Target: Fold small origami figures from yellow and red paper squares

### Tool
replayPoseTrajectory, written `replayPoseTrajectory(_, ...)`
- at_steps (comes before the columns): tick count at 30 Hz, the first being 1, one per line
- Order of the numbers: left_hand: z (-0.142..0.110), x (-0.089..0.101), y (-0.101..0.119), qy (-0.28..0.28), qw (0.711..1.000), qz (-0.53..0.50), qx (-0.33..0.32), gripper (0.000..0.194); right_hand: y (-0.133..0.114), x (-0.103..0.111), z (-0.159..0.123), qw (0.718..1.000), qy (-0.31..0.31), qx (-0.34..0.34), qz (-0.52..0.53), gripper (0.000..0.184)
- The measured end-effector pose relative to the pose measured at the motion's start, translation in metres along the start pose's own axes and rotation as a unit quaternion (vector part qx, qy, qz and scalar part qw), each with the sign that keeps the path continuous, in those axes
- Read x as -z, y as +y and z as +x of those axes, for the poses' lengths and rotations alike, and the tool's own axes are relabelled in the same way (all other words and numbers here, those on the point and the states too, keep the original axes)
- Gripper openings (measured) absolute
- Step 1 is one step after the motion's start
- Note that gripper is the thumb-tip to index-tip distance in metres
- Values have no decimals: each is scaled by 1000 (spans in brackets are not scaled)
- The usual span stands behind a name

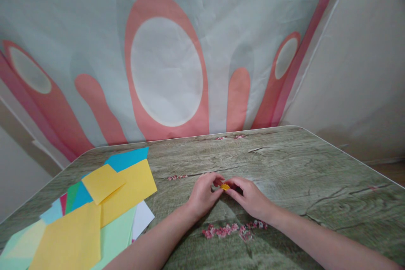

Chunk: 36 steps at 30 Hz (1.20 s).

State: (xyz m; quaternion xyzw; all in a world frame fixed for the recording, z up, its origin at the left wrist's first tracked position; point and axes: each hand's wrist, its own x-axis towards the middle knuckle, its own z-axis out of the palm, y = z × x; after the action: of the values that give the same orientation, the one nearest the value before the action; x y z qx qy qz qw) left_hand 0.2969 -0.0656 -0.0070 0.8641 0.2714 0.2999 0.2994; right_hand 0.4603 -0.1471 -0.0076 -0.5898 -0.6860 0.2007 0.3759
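Small yellow-orange piece (225, 187) sits near frame center, slightly right and below the middle, just above the tabletop (284, 177). Left hand (204, 192) and right hand (249, 198) both on it, one from each side. Left fingers nearly closed, thumb and forefinger tips at the piece's left edge; right fingers likewise pinched at its right edge, other fingers curled. Can't tell which hand carries more of the grip, or whether the piece touches the tabletop.

Handling, judged by look: probably folded or crumpled paper, very light, soft to slightly springy, not slippery, easily creased or torn if pulled hard. Surface looks ridged, but too small to be sure. Best hold: thumb-and-fingertip pinch on opposite edges, light pressure, no squeezing across the middle. Tiny size leaves little room for both hands' tips at once.

Containers: none seen, so no contents to log. Lower left of frame has a loose overlapping pile of colored sheets (69, 234), yellow on top, with blue, green, pale green, white and a bit of red showing. Sheets look flat, thin, bendy; a corner or free edge would be the place to lift one. Printed backdrop (218, 29) fills upper frame.
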Motion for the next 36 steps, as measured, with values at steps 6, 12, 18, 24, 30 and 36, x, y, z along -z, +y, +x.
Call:
replayPoseTrajectory(6,-1,-2,2,26,999,-24,9,26,-2,0,-1,998,41,37,6,14)
replayPoseTrajectory(12,0,4,9,-42,999,20,-24,13,-3,3,-1,991,78,99,-40,12)
replayPoseTrajectory(18,0,8,12,-62,994,87,-23,11,-4,3,-2,988,65,118,-75,11)
replayPoseTrajectory(24,-1,11,14,-82,984,154,-47,13,4,3,0,983,19,122,-135,15)
replayPoseTrajectory(30,0,15,21,-114,961,229,-103,21,3,3,1,940,26,195,-279,25)
replayPoseTrajectory(36,-1,16,20,-122,959,221,-126,23,4,2,-1,944,16,215,-250,30)
